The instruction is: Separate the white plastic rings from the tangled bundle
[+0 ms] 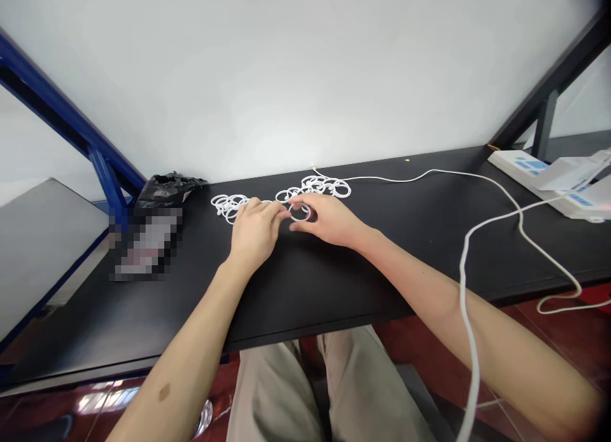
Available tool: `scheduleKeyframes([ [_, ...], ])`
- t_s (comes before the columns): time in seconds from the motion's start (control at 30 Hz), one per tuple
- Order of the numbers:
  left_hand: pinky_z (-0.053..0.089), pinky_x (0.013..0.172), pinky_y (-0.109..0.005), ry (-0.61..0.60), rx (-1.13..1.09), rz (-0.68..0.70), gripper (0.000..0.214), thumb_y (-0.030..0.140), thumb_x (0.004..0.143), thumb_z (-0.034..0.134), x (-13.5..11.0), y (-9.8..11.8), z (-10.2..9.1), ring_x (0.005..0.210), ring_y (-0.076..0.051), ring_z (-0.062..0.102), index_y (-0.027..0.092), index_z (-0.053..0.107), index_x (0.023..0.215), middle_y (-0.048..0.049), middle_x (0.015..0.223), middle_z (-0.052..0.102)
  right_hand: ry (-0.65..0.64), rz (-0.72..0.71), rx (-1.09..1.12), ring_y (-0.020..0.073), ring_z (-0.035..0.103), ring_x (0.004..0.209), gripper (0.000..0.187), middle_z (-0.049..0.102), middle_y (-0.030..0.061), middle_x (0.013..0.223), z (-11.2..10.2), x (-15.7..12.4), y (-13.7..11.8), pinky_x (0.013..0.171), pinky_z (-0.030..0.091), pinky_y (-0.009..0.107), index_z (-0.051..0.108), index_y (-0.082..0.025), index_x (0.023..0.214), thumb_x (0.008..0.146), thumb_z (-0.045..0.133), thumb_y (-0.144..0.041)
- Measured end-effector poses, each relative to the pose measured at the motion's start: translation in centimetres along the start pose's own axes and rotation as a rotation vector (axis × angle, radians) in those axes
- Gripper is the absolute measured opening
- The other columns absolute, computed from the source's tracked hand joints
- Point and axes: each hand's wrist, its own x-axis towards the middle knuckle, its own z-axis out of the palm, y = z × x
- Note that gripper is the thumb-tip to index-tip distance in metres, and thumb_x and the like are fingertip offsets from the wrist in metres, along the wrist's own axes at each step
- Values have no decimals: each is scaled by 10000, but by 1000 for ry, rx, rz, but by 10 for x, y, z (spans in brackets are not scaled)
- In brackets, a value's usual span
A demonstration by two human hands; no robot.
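Pale, smooth wall [296, 79] directly beyond the grip [289, 214], brightest low down. Black tabletop [324, 276] under and around it, surface faintly glossy. Off left of the grip: slanting blue beam [48, 92] with a short brace [107, 178]; farther out, light grey panel [52, 238]. Far right: dark slanted bar [554, 89]. Nearer the wearer than the grip, below table level: red tiled floor [534, 340], pale joints, white glare [107, 400] lower left.
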Motion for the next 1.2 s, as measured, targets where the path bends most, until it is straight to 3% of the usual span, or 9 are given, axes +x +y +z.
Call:
scheduleKeyframes([
  [0.13,408,821,-459,67,100,-176,305,330,986,409,-1,-9,-4,951,-320,550,209,675,896,-111,943,726,165,104,-81,179,616,867,512,668,76,1121,-6,1,8,808,468,321,598,-188,1257,854,666,-497],
  [0.23,400,817,-502,77,188,-284,286,352,952,450,-4,-15,-4,1019,-378,529,194,684,909,-163,979,705,297,159,-62,161,603,816,324,677,58,987,-4,4,19,788,456,306,660,-174,1082,959,514,-436],
  [0.4,363,857,-591,126,242,-311,292,350,912,497,-8,-14,3,1083,-433,482,149,681,1018,-222,1070,638,437,150,35,155,584,790,265,675,32,882,3,10,26,767,443,286,663,-186,893,962,495,-379],
  [0.5,366,879,-556,135,193,-177,292,324,930,491,-7,1,7,1093,-396,477,164,666,1102,-187,1133,617,525,211,191,145,582,742,306,673,21,840,5,13,22,742,451,278,654,-187,896,960,486,-434],
  [0.63,369,915,-472,60,86,227,280,193,945,483,-6,30,13,1098,-307,477,249,679,1136,-93,1194,632,573,248,390,135,587,723,409,649,11,786,9,19,20,737,462,269,651,-190,879,961,453,-538],
  [0.73,384,886,-431,-61,27,419,277,165,961,481,-6,41,19,1070,-271,481,261,704,1094,-73,1180,651,564,287,516,138,611,767,498,657,27,834,10,24,22,753,484,265,661,-193,916,962,396,-613],
  [0.93,401,836,-397,-132,-43,391,223,210,989,472,-5,39,18,997,-247,485,222,691,950,-71,1102,672,475,299,488,142,613,765,584,663,41,855,1,20,17,729,490,263,661,-190,937,964,322,-665],
  [1.1,393,850,-414,-22,-69,214,195,209,1001,425,-2,29,9,973,-255,494,203,620,992,-76,1038,682,318,105,154,161,613,843,423,675,35,871,-2,8,4,799,457,287,625,-193,840,1005,387,-502],
  [1.2,394,836,-421,95,-33,94,175,217,998,426,-2,20,4,934,-262,490,195,599,989,-79,992,687,198,56,134,151,627,805,326,685,24,888,2,3,-5,783,465,284,598,-194,850,995,442,-441],
])
